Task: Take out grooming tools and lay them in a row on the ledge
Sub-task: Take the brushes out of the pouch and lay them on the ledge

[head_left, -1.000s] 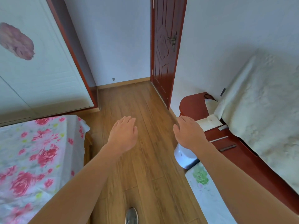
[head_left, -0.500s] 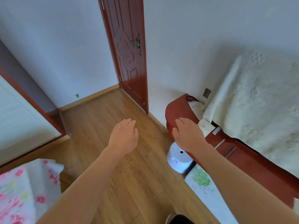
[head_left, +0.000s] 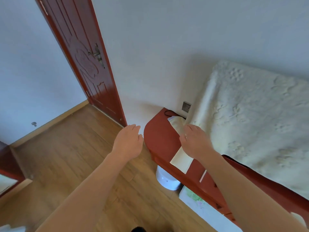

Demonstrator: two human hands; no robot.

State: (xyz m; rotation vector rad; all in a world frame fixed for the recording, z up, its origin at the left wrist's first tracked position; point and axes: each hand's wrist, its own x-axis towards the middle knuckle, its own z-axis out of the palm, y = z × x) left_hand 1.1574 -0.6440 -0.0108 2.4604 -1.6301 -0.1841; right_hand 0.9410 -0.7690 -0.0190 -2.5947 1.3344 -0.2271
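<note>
Head view. Item: left hand point(head_left: 128, 143), fingers straight, close together, empty, over the floor beside the ledge point(head_left: 158, 139). Item: right hand point(head_left: 195, 143), likewise empty, above the ledge's folded cloth point(head_left: 179, 162). Change: the view has swung from the door point(head_left: 87, 64) toward the ledge, so this is approach only. No grooming tools visible, possibly under the cream cover point(head_left: 259, 114).

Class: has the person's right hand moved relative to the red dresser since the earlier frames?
Yes. The right hand has advanced over the red dresser top, toward the wall and away from the white stool.
</note>
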